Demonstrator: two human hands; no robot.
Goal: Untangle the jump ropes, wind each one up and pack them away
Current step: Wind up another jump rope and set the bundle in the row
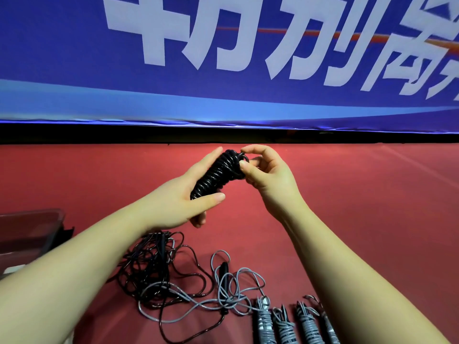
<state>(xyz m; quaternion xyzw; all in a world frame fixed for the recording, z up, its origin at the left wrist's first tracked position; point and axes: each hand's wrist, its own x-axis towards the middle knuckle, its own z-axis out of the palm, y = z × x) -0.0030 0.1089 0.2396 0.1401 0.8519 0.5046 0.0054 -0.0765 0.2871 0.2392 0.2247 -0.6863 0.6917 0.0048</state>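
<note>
A black jump rope, wound into a tight bundle [218, 173], is held up above the red floor. My left hand [188, 194] grips its lower part, thumb across the front. My right hand [263, 170] pinches the rope's end loop at the top of the bundle. Below on the floor lies a tangle of black rope [149, 266] mixed with a loose grey rope [223, 294] and a black handle [223, 269]. Several wound grey ropes [293, 324] lie side by side at the lower right.
A dark translucent box [29, 232] stands on the floor at the left. A blue banner with white characters [223, 58] hangs along the back, with a black strip [223, 136] below it. The red floor [372, 194] stretches to the right.
</note>
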